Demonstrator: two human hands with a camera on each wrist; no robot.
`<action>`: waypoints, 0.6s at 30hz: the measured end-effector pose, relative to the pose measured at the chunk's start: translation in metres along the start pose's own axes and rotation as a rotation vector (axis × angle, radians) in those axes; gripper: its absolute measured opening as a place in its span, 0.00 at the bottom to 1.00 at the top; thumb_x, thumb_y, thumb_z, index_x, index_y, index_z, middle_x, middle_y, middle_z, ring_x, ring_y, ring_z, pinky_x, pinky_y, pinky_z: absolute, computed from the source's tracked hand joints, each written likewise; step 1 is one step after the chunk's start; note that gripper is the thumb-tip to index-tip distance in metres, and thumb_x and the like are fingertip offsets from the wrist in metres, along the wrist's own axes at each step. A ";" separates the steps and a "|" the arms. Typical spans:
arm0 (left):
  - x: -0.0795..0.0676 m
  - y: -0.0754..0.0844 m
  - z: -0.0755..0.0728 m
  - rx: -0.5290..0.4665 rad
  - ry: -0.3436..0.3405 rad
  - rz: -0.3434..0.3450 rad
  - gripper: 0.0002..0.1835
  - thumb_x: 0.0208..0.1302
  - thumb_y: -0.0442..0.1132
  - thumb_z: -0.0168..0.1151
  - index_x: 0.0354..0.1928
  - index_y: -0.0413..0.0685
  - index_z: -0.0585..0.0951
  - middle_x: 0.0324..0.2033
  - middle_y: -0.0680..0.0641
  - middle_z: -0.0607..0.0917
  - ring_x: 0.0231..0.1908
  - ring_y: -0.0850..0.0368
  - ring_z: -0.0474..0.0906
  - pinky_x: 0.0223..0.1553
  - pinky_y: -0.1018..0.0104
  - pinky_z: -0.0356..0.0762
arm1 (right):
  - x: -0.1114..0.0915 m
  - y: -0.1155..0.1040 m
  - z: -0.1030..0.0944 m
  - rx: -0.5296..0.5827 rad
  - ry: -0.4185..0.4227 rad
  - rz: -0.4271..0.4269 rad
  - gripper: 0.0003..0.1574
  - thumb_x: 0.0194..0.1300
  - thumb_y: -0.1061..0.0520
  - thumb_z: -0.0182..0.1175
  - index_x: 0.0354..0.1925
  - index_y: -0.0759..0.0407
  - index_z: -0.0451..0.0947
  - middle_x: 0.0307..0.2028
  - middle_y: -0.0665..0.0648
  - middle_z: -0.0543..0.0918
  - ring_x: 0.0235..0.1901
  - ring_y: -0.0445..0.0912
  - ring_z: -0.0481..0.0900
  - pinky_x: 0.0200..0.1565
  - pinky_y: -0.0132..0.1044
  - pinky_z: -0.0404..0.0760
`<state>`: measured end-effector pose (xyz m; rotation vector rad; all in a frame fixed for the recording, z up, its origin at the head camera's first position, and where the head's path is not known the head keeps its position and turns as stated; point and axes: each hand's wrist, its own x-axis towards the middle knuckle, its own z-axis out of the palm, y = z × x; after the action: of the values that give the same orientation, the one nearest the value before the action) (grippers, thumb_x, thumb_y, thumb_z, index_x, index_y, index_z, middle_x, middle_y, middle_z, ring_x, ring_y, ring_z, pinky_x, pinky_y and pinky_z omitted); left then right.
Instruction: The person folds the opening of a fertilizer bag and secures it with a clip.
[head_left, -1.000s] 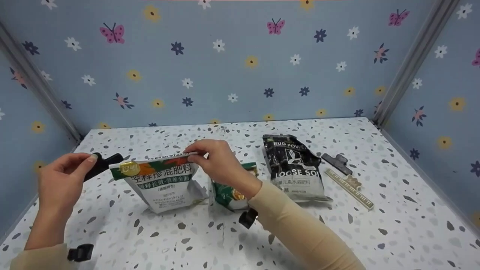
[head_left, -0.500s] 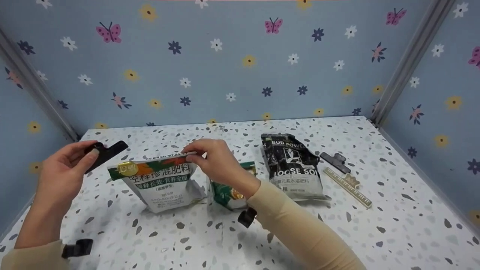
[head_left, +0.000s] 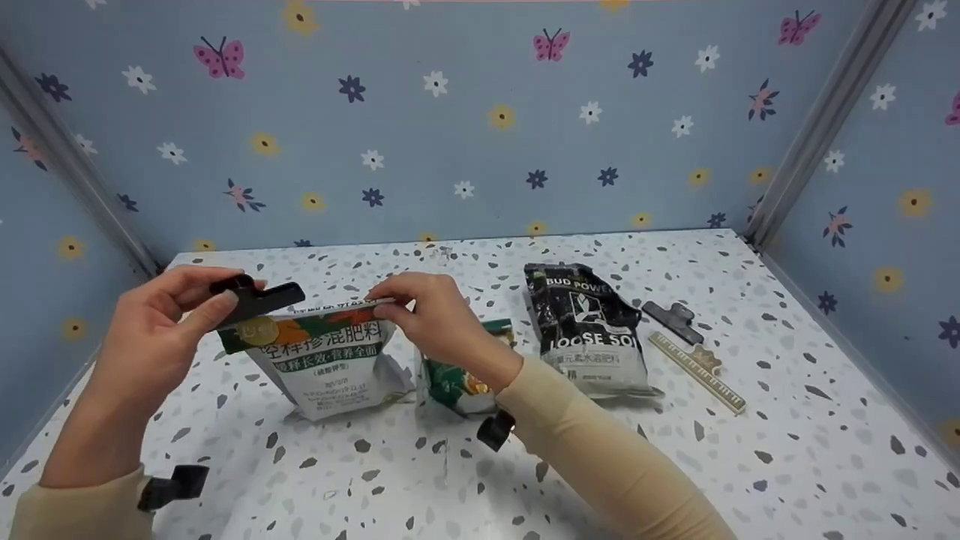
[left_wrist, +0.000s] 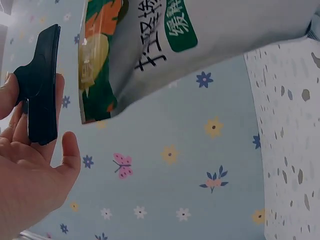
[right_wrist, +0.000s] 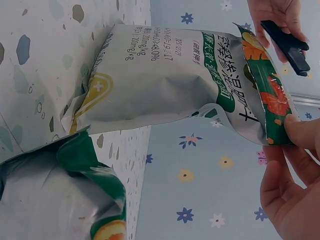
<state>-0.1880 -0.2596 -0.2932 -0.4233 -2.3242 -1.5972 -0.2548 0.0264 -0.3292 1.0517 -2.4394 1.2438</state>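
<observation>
A white and green fertilizer bag [head_left: 330, 375] stands on the table with its top edge folded flat. My right hand [head_left: 431, 315] pinches the right end of that folded top [right_wrist: 272, 100] between thumb and fingers. In my left hand [head_left: 161, 326] is a black bag clip [head_left: 262, 298], pinched by its handles. The clip is held at the left end of the bag's top, overlapping it in the head view. In the left wrist view the clip [left_wrist: 42, 90] shows a gap between it and the bag's edge [left_wrist: 97, 65].
Behind my right wrist lies a second green and white bag [head_left: 454, 386]. Farther right are a black and white soil bag [head_left: 589, 337], a dark clip [head_left: 673, 322] and a gold ruler-like clip [head_left: 697, 371]. Patterned walls [head_left: 480, 135] enclose the table.
My left hand has raised the black clip and carried it right, from beside the bag to its top left end. My right hand keeps its pinch in about the same place.
</observation>
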 end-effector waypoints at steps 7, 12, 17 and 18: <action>0.003 0.009 0.019 0.157 0.001 0.028 0.15 0.73 0.39 0.60 0.56 0.42 0.81 0.49 0.50 0.87 0.50 0.59 0.78 0.47 0.75 0.73 | -0.001 -0.001 0.000 0.023 0.024 0.046 0.06 0.68 0.57 0.65 0.44 0.55 0.82 0.37 0.46 0.85 0.37 0.35 0.80 0.37 0.29 0.76; 0.004 0.006 0.027 0.211 -0.016 0.016 0.14 0.72 0.40 0.61 0.55 0.44 0.83 0.48 0.51 0.87 0.50 0.62 0.78 0.48 0.74 0.72 | -0.001 0.000 0.001 0.055 0.026 0.056 0.05 0.68 0.57 0.65 0.41 0.55 0.80 0.34 0.45 0.84 0.36 0.35 0.80 0.38 0.29 0.77; 0.008 0.001 0.034 0.254 -0.006 0.016 0.13 0.71 0.40 0.62 0.54 0.46 0.84 0.46 0.51 0.87 0.45 0.61 0.77 0.45 0.71 0.71 | -0.001 -0.001 0.001 0.065 0.025 0.047 0.04 0.67 0.58 0.65 0.40 0.55 0.80 0.34 0.45 0.84 0.35 0.35 0.80 0.37 0.29 0.78; 0.009 0.001 0.035 0.261 -0.005 0.017 0.13 0.71 0.40 0.62 0.54 0.47 0.84 0.46 0.51 0.88 0.43 0.60 0.78 0.43 0.71 0.72 | -0.001 -0.001 0.001 0.062 0.025 0.044 0.03 0.67 0.58 0.65 0.39 0.55 0.80 0.33 0.45 0.85 0.34 0.35 0.81 0.36 0.29 0.78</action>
<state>-0.1986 -0.2259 -0.3009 -0.3850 -2.4815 -1.2621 -0.2534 0.0258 -0.3295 0.9967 -2.4320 1.3464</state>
